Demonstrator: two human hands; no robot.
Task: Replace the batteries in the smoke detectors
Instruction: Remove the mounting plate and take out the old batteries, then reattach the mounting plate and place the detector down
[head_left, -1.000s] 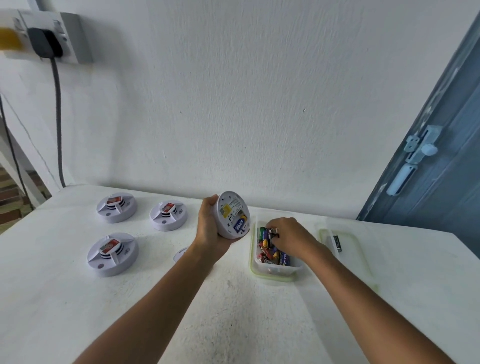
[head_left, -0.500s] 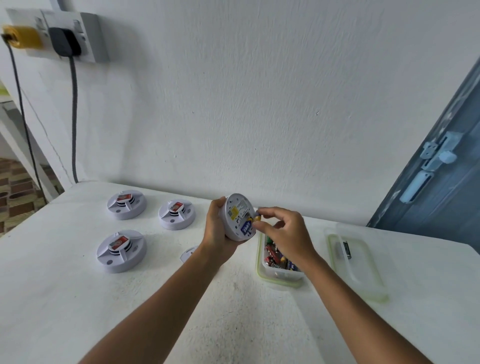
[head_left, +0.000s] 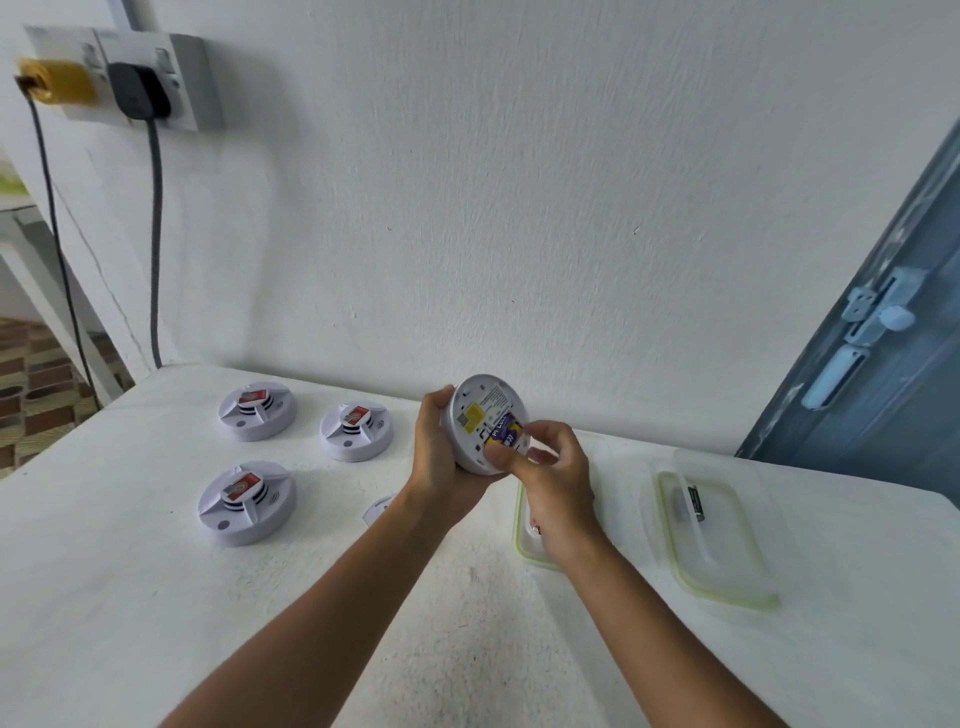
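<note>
- Left hand (head_left: 441, 457) raised off table (head_left: 130, 597), fingers curled round rim of smoke detector (head_left: 485, 428), back side facing camera.
- Right hand (head_left: 553, 475) at detector's lower right, thumb and fingertips pressing battery (head_left: 503, 435) in its compartment.

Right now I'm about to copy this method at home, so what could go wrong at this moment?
1. The left hand alone holds the smoke detector in the air; the push of the right hand could twist it loose.
2. The right fingers cover part of the blue battery, so its polarity and seating are hard to check.
3. The right wrist hangs over the battery box and could knock it.
</note>
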